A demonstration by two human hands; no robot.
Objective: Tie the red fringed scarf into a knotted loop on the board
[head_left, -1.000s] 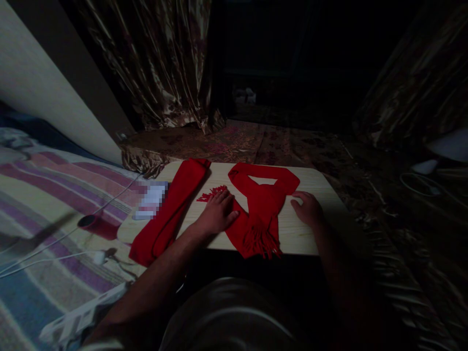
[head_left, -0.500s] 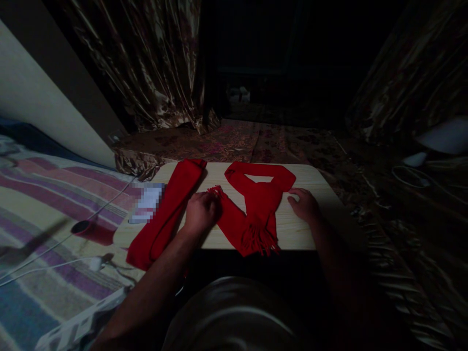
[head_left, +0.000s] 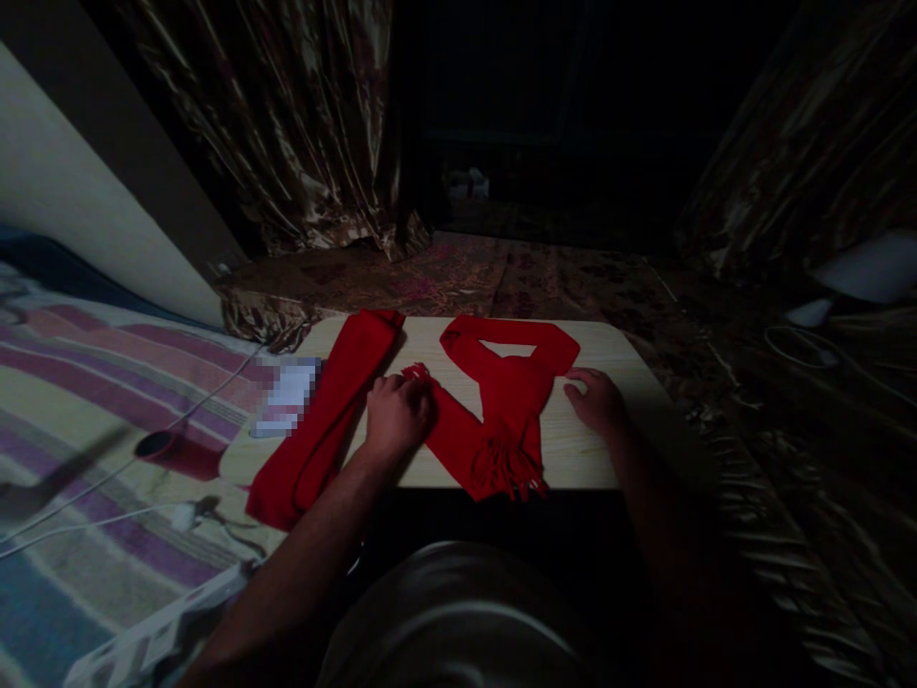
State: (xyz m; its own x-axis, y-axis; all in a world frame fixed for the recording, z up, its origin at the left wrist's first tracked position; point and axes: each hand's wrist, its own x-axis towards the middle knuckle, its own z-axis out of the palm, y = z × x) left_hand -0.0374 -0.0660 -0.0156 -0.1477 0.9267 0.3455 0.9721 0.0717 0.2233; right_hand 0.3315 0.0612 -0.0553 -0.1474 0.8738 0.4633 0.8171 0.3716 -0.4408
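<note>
A red fringed scarf point(head_left: 512, 392) lies looped and crossed over itself on a small wooden-topped table point(head_left: 458, 459). One fringed end hangs towards me, while the other points up and to the left. My left hand point(head_left: 396, 413) is on that left end, its fingers curled over the cloth just below the tassels; the fingertips are partly hidden. To the right of the loop, my right hand point(head_left: 596, 397) rests with thumb and fingers apart, fingertips at or beside the scarf's edge and holding nothing. A second folded red cloth point(head_left: 326, 420) lies lengthwise left of my left hand.
A blurred-out phone-like object point(head_left: 287, 397) lies at the table's left edge. Beside it, on the striped bedding point(head_left: 93, 382), are a dark red cylinder point(head_left: 179, 454), white cables and a power strip point(head_left: 161, 621). Patterned curtains point(head_left: 315, 124) hang behind.
My left hand has shifted slightly, and its fingers lie further over the scarf end; the tassels have moved a little left. My right hand and the rest of the scarf look unchanged.
</note>
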